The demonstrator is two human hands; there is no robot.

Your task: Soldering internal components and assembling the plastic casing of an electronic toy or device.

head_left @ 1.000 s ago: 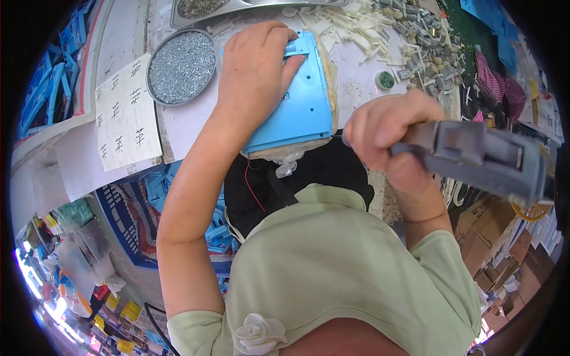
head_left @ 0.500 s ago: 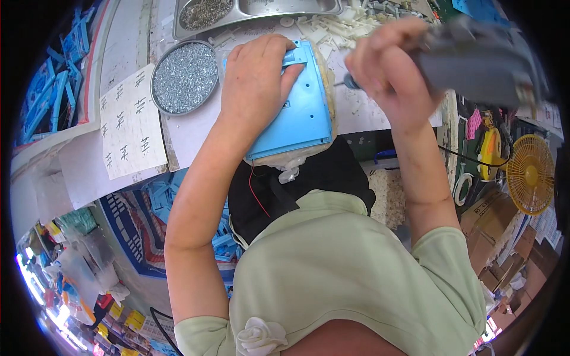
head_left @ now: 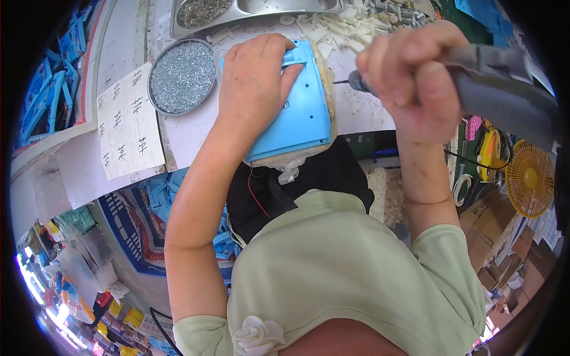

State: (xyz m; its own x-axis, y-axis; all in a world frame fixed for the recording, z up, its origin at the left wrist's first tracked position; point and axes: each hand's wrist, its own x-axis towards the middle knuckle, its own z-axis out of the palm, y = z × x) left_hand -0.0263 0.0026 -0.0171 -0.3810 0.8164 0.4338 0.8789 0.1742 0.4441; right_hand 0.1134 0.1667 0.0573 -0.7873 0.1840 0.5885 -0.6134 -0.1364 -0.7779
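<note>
A flat light-blue plastic case (head_left: 297, 121) with small holes lies on a pale, plastic-wrapped pad (head_left: 328, 77) at the table's front edge. My left hand (head_left: 252, 83) grips the case's upper left part, its thumb by a raised blue strip near the top. A thin red wire (head_left: 254, 193) hangs from the lower corner. To the right of the case, my right hand (head_left: 412, 80) is wrapped round a dark grey electric screwdriver (head_left: 504, 98). The screwdriver's thin bit points left toward the case's right edge and appears apart from it.
A round dish of small silvery screws (head_left: 183, 77) stands left of my left hand. Beyond are a metal tray (head_left: 243, 18) and loose white plastic parts (head_left: 338, 29). A handwritten sheet (head_left: 130, 127) lies at left. Blue parts (head_left: 56, 95) are heaped far left; a yellow fan (head_left: 530, 178) stands right.
My right hand and the screwdriver have shifted a little to the right, and the tool's body has swung lower. My left hand and the blue case stay in place.
</note>
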